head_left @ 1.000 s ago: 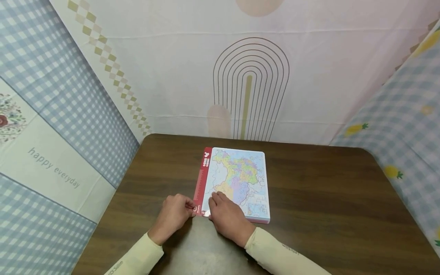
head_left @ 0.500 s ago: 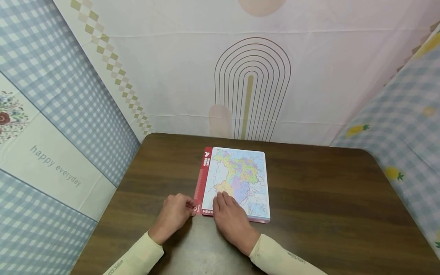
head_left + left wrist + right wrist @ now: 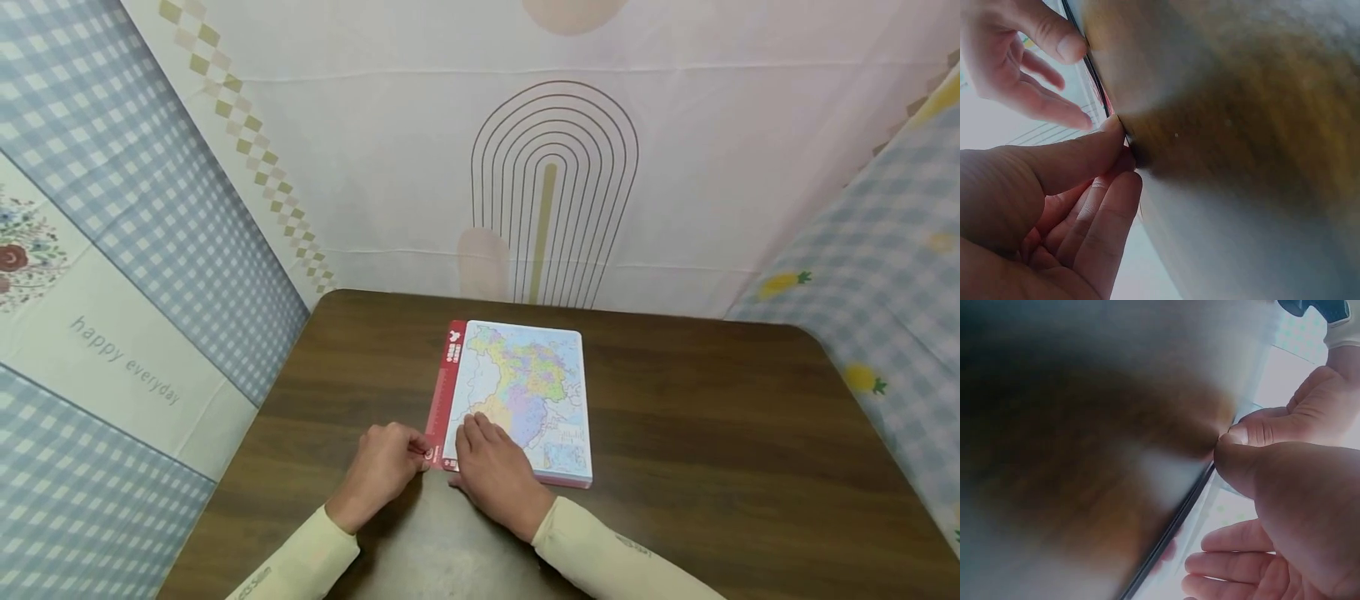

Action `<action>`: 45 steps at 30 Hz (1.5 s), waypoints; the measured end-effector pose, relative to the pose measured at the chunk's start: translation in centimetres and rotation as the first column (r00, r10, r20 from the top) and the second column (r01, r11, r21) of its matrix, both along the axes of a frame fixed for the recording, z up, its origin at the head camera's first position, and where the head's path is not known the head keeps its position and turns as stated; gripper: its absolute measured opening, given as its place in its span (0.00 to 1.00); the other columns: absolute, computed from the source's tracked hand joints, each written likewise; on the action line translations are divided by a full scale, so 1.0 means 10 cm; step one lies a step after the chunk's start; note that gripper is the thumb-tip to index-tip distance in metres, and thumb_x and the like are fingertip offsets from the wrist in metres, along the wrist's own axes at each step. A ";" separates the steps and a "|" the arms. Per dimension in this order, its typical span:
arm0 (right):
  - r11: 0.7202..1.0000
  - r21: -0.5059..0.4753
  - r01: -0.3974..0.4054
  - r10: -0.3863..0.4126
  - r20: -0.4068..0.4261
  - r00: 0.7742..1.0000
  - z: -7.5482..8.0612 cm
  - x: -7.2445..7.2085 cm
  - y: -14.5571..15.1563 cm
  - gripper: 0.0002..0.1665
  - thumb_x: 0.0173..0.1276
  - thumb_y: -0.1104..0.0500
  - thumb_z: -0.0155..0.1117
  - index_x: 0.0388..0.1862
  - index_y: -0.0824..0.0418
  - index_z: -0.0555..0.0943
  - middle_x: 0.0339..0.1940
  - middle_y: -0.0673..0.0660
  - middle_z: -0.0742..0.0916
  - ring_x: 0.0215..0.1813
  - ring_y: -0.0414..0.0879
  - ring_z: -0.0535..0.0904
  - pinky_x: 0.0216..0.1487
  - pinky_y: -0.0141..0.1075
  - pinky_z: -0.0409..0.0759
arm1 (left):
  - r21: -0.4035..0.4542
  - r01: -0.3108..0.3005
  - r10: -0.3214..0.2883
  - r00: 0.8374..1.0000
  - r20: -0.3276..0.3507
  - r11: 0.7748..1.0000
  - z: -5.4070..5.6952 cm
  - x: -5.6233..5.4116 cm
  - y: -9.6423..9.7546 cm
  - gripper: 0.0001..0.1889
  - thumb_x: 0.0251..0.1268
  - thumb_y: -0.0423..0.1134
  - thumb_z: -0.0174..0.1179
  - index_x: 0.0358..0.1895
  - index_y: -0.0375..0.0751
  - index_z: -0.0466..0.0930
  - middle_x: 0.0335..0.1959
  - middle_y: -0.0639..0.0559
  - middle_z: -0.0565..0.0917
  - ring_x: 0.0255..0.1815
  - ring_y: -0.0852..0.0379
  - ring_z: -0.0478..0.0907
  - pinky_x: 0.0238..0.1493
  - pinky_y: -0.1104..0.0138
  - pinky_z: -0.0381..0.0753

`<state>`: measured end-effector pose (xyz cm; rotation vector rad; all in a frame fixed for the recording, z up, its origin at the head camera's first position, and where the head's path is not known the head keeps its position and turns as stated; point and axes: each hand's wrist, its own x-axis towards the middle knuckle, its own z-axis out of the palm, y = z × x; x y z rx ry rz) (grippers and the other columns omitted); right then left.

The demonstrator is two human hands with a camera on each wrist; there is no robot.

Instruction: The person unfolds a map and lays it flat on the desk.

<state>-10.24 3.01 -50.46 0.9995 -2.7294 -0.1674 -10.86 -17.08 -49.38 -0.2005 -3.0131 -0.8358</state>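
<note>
A flat rectangular map board [image 3: 480, 371] lies on the dark wooden table, its coloured map panel bordered on the left by a red strip [image 3: 438, 398] with white print and ruler-like marks. My left hand [image 3: 381, 467] pinches the strip's near left corner between thumb and fingers. The wrist view of that left hand [image 3: 1079, 206] has its thumb and fingertips meeting at the board's edge. Across the lower left of the map lies my right hand [image 3: 495, 475], fingers extended and thumb at the near edge. Part of the near red border is hidden under it.
The brown table [image 3: 697, 417] extends on both sides of the board. Behind it hangs a pale curtain [image 3: 390, 167] with an arch pattern. Blue checked cloth [image 3: 172, 208] hangs at the left, and more checked cloth [image 3: 885, 275] with pineapples at the right.
My right hand slid a little to the right over the map, then came back left along its near edge. My left hand keeps its pinch on the corner, and the board lies about where it was.
</note>
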 end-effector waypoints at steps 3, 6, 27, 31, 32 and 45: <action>1.000 0.010 -0.007 0.007 0.001 1.000 -0.01 -0.02 -0.01 0.41 0.74 0.34 0.67 0.69 0.65 0.80 0.69 0.61 0.84 0.74 0.54 0.78 0.70 0.42 0.79 | -0.002 0.003 -0.003 1.000 -0.008 1.000 0.01 0.00 0.01 0.09 0.49 0.32 0.83 0.30 0.49 0.94 0.28 0.59 0.91 0.27 0.65 0.81 0.34 0.63 0.82; 1.000 0.018 -0.006 0.006 -0.002 1.000 -0.01 -0.03 -0.01 0.39 0.75 0.36 0.66 0.69 0.64 0.80 0.69 0.61 0.84 0.74 0.53 0.78 0.70 0.42 0.79 | -0.004 0.002 -0.002 1.000 -0.006 1.000 0.01 0.00 0.01 0.09 0.49 0.31 0.82 0.30 0.50 0.94 0.28 0.60 0.91 0.27 0.65 0.80 0.34 0.63 0.82; 0.997 0.071 0.022 -0.018 -0.060 0.998 0.03 0.12 0.14 0.23 0.84 0.54 0.55 0.69 0.66 0.79 0.68 0.63 0.83 0.71 0.55 0.81 0.67 0.43 0.82 | -0.035 0.041 -0.040 0.999 0.027 0.999 0.04 -0.02 0.05 0.09 0.51 0.28 0.81 0.33 0.46 0.94 0.28 0.58 0.90 0.25 0.64 0.75 0.30 0.67 0.78; 0.997 0.068 0.034 -0.034 -0.012 0.999 0.06 0.15 0.21 0.22 0.85 0.59 0.51 0.71 0.66 0.77 0.71 0.64 0.81 0.72 0.56 0.80 0.68 0.44 0.81 | -0.033 0.041 -0.040 0.999 0.028 0.999 0.04 -0.02 0.05 0.09 0.51 0.28 0.80 0.32 0.47 0.94 0.28 0.58 0.90 0.26 0.63 0.76 0.32 0.65 0.79; 0.997 0.063 0.038 -0.038 0.002 0.999 0.06 0.15 0.23 0.22 0.85 0.60 0.51 0.72 0.65 0.77 0.71 0.64 0.81 0.73 0.56 0.79 0.68 0.44 0.81 | -0.030 0.042 -0.041 0.999 0.033 0.999 0.04 -0.02 0.05 0.08 0.52 0.28 0.80 0.32 0.46 0.94 0.29 0.58 0.90 0.26 0.63 0.76 0.32 0.65 0.79; 0.994 -0.002 0.110 -0.109 0.102 0.989 0.07 0.21 0.54 0.22 0.83 0.63 0.56 0.72 0.66 0.76 0.71 0.66 0.81 0.71 0.61 0.80 0.61 0.52 0.84 | -0.032 0.026 -0.025 0.999 0.037 0.999 0.05 -0.01 0.03 0.08 0.51 0.30 0.81 0.33 0.46 0.94 0.30 0.57 0.92 0.29 0.65 0.81 0.35 0.63 0.83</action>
